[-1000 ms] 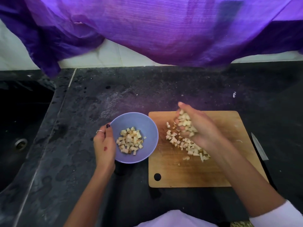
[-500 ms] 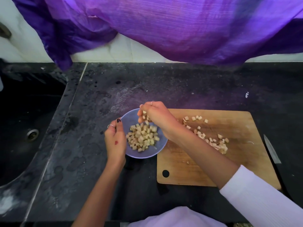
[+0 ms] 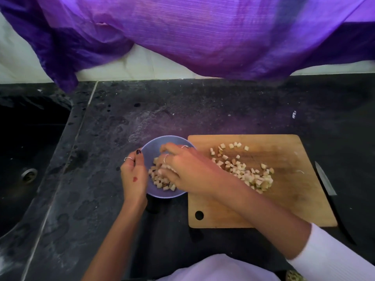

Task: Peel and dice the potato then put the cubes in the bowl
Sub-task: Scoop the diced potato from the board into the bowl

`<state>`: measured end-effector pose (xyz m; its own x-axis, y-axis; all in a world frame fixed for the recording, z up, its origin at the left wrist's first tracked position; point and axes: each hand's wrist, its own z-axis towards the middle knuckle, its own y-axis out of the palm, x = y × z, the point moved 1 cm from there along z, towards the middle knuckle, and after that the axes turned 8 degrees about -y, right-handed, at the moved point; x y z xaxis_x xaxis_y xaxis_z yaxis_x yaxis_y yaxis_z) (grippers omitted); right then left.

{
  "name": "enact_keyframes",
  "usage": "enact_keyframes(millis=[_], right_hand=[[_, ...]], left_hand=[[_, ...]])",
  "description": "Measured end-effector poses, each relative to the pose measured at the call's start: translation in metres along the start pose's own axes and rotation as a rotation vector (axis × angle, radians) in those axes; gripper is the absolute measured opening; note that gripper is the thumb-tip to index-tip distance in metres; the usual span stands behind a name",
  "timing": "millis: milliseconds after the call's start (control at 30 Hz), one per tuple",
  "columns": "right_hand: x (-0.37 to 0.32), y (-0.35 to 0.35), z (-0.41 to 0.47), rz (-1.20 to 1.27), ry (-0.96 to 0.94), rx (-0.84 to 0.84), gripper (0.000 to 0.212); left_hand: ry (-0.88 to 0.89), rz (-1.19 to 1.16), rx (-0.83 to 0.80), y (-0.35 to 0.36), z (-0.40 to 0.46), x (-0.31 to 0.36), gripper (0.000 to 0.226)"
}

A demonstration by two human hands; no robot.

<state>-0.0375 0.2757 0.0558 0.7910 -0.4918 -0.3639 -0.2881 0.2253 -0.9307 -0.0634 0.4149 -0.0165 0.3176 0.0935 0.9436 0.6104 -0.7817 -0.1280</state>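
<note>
Your left hand (image 3: 134,177) grips the bowl (image 3: 154,145) rim on the desk (image 3: 182,114); your right hand (image 3: 186,169) reaches inside, fingers loosely spread over potato cubes (image 3: 160,181). More cubes (image 3: 249,175) lie on the cutting board (image 3: 284,209).

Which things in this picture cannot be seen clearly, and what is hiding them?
- Head view: the right hand covers part of the round lilac bowl, so whether it holds cubes is hidden.
- The knife right of the wooden cutting board has a dark handle that blends with the black counter.
- The dark sink is cut off by the left edge.
</note>
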Motion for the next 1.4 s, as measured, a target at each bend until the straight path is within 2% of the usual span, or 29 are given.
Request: enact_keyframes(millis=[67,133,267,333,433,500,633,733,900,1000,1133,1233,1400], right_hand=[[0.003,0.000,-0.032,0.025,-0.030,0.109,0.034],[0.017,0.003,-0.069,0.008,0.022,0.183,0.046],[0.063,0.009,-0.136,0.056,0.321,0.289,0.063],[0.086,0.021,-0.161,0.020,0.457,0.286,0.069],[0.102,0.046,-0.179,0.040,0.646,0.316,0.075],[0.102,0.056,-0.170,0.089,0.697,0.369,0.073],[0.094,0.056,-0.124,0.243,0.678,0.513,0.059],[0.100,0.050,-0.096,0.302,0.615,0.474,0.054],[0.104,0.053,-0.083,0.153,0.474,0.379,0.048],[0.104,0.056,-0.085,0.068,0.383,0.385,0.042],[0.104,0.052,-0.080,0.006,0.388,0.315,0.048],[0.103,0.048,-0.079,-0.039,0.322,0.215,0.051],[0.100,0.056,-0.101,-0.105,0.203,0.161,0.064]], left_hand=[[-0.012,-0.022,-0.011,0.000,0.002,-0.001,0.031],[-0.021,-0.014,-0.006,0.000,0.004,-0.004,0.029],[-0.039,-0.006,-0.009,0.000,0.009,-0.007,0.027],[-0.025,-0.009,-0.010,0.001,0.009,-0.006,0.028],[-0.025,-0.004,-0.014,0.000,0.007,-0.003,0.030],[-0.014,0.007,-0.019,0.000,0.007,-0.001,0.031],[-0.017,0.032,-0.012,0.002,0.005,0.002,0.032],[-0.014,0.037,-0.004,0.004,0.001,0.008,0.032],[-0.040,0.035,0.001,0.004,0.002,0.008,0.031],[-0.040,0.065,-0.005,0.003,0.006,0.007,0.031],[-0.030,0.088,-0.008,0.005,0.004,0.010,0.033],[-0.037,0.101,-0.002,0.005,0.004,0.010,0.033],[-0.031,0.114,0.006,0.005,0.003,0.012,0.034]])
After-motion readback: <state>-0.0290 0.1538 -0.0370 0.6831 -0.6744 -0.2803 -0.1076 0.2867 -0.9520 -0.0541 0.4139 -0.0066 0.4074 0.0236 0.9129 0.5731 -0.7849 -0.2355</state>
